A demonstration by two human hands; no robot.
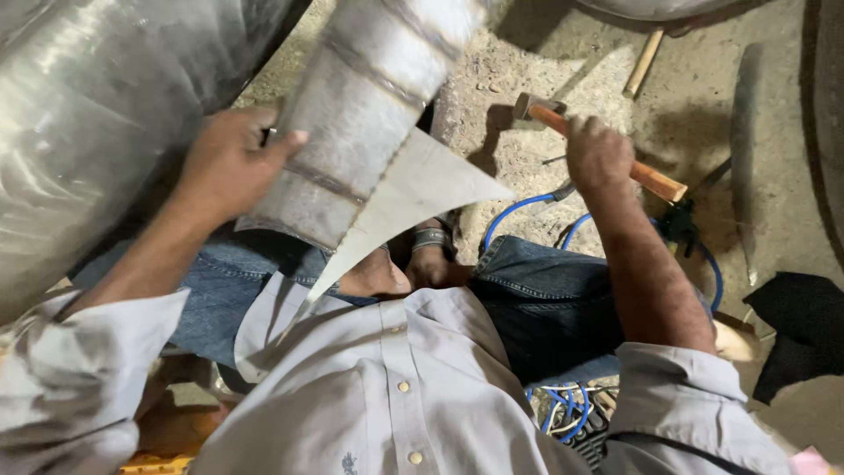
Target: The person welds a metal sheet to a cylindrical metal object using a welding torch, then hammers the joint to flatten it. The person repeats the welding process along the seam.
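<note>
Nearest the camera sit one pale grey buttoned shirt [396,396] and one pair of blue jeans [536,299], with a tangle of blue and white wires [563,406] at the right knee. One blue hose [519,209] loops across the ground past the knees. The surface is dusty, gritty bare ground [527,62]; one black cloth [804,330] lies to the right.

The left hand [230,163] lies flat with fingers spread against one welded sheet-metal duct piece [360,114], which leans over the lap and ends in a pointed flap. The right hand [600,154] is closed in a fist around one wooden-handled hammer [607,145], its head raised beside the duct. One larger shiny duct [97,114] fills the left.
</note>
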